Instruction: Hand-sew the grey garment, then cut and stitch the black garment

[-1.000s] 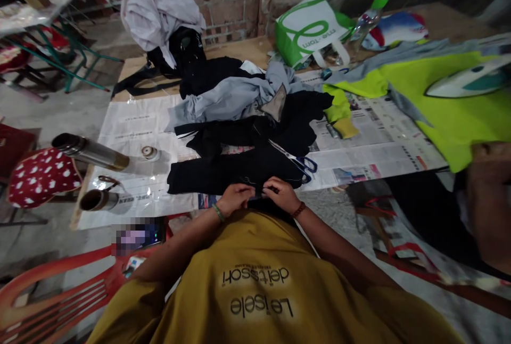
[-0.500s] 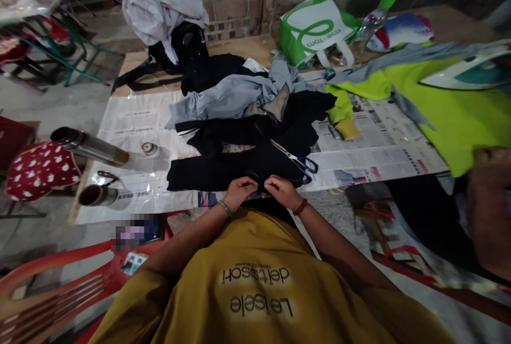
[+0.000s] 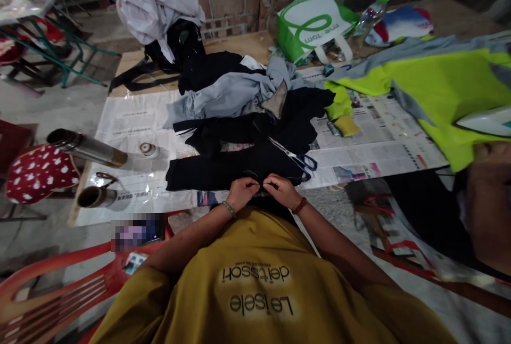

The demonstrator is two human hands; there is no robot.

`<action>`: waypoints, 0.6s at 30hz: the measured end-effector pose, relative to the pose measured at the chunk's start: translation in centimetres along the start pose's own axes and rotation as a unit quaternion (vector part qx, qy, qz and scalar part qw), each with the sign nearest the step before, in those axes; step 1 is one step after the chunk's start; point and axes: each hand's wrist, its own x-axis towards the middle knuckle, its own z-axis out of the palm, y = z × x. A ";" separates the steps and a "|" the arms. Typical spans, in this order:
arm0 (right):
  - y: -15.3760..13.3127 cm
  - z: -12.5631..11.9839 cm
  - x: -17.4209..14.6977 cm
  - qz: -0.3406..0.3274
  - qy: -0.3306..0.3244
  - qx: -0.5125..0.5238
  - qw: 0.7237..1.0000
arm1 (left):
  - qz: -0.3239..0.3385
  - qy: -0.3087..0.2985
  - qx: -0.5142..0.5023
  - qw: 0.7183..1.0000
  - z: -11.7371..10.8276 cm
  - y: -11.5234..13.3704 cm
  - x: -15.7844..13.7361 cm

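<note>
At the table's near edge my left hand [image 3: 243, 193] is closed in a pinch, fingertips almost meeting those of my right hand [image 3: 281, 190], which is pinched too. A thin pale thread [image 3: 250, 173] curves out by the fingers over the black cloth [image 3: 215, 170]. Whether a needle is between the fingertips is too small to tell. Just beyond my right hand, scissors [image 3: 295, 158] with dark blue handles lie on the black cloth, blades pointing away to the left. Behind are a crumpled grey garment [image 3: 227, 96] and a small beige piece [image 3: 275, 100].
On the left stand a steel flask [image 3: 88, 148], a cup [image 3: 96, 196] and a small round spool-like item [image 3: 148, 149]. Newspaper [image 3: 131, 120] covers the table. At right another person's hand [image 3: 493, 155] is by an iron [image 3: 487, 120] on a yellow-green garment [image 3: 435, 80]. A shopping bag [image 3: 311, 24] stands behind.
The other person's iron has moved down and to the right over the yellow-green garment. My hands stay pinched together in nearly the same place; the view has shifted slightly.
</note>
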 end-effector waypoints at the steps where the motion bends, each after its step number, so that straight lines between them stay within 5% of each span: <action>1: 0.0 0.0 0.0 0.000 -0.001 -0.001 1.000 | 0.002 -0.001 0.000 1.000 0.0 0.0 0.0; 10: 0.1 0.0 0.2 0.018 0.007 -0.027 0.999 | -0.044 -0.041 -0.127 0.990 -0.5 0.0 -0.2; 18: 0.0 0.0 0.2 0.019 0.013 -0.027 0.999 | -0.053 -0.120 -0.257 0.957 -3.3 -0.2 -2.1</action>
